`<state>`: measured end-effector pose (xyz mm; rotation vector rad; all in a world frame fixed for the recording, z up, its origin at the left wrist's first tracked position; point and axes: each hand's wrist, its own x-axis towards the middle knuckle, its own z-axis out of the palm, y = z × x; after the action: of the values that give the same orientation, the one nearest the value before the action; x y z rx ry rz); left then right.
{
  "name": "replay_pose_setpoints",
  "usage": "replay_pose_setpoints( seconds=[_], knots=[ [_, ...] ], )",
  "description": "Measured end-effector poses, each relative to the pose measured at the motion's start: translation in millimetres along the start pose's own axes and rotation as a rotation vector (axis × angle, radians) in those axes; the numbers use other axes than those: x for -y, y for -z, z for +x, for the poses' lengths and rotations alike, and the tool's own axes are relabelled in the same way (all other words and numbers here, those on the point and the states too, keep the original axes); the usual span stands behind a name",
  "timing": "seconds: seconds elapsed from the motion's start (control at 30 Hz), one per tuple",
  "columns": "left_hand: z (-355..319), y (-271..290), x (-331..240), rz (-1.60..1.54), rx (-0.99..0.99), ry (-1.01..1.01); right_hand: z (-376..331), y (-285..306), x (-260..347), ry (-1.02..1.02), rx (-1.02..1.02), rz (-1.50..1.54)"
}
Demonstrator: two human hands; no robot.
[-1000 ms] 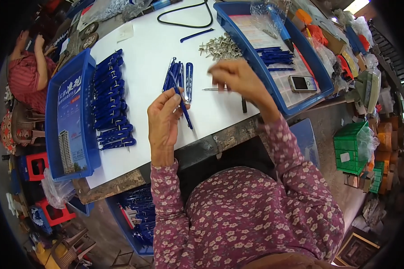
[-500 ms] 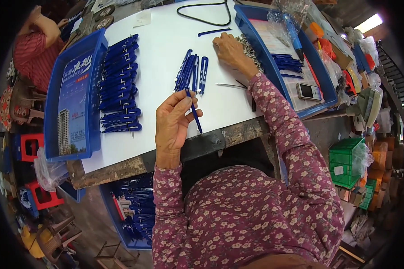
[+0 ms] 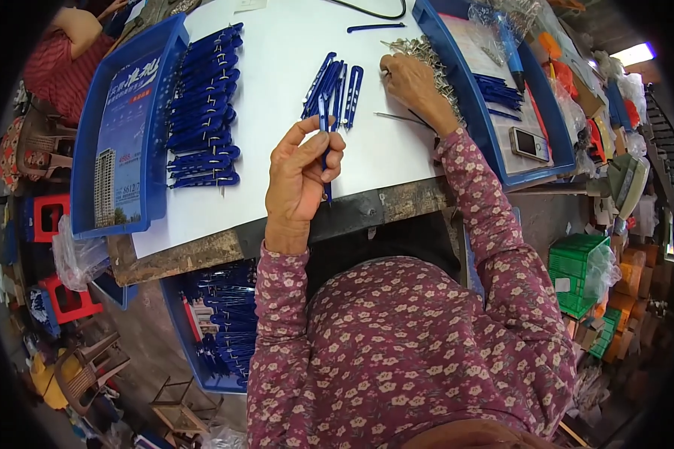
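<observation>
Between its thumb and fingers my left hand (image 3: 301,176) holds a slim blue plastic piece (image 3: 323,112) upright over the table's front edge; two narrow legs show below the fingers. Just beyond it lies a small bunch of loose blue slotted pieces (image 3: 350,93) with metal tips. My right hand (image 3: 412,86) rests at the near left side of a heap of small silvery metal parts (image 3: 427,52). Its fingers are curled together, and what is in them is hidden. A thin metal rod (image 3: 397,117) lies by the right wrist.
A long row of stacked blue pieces (image 3: 206,105) lies beside a blue tray (image 3: 156,150) at left. Another blue tray (image 3: 457,105) at right holds blue pieces and a small phone-like device (image 3: 529,144). Below the table sits a bin of blue pieces (image 3: 228,322). A co-worker's sleeve (image 3: 52,75) shows far left.
The view has shifted, so the table sits higher in the picture. The blue piece in my left hand has turned from slanted to upright. My right hand stays by the metal parts, fingers more curled.
</observation>
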<state>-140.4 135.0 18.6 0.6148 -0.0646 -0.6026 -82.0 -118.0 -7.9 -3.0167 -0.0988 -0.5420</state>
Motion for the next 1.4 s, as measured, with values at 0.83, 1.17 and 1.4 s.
replay_pose_setpoints(
  seconds=[0.83,1.17,1.4],
  knots=[
    [11.0,-1.5,24.2,-0.188,0.089,0.253,-72.2,93.0,66.4,-0.231,0.327,1.311],
    [16.8,-3.5,30.0,-0.141,0.097,0.272,-77.8,79.5,59.7,-0.192,0.382,1.285],
    [15.8,-8.1,28.6,0.004,0.09,0.245,-79.9,77.7,58.0,-0.178,0.417,1.283]
  ],
)
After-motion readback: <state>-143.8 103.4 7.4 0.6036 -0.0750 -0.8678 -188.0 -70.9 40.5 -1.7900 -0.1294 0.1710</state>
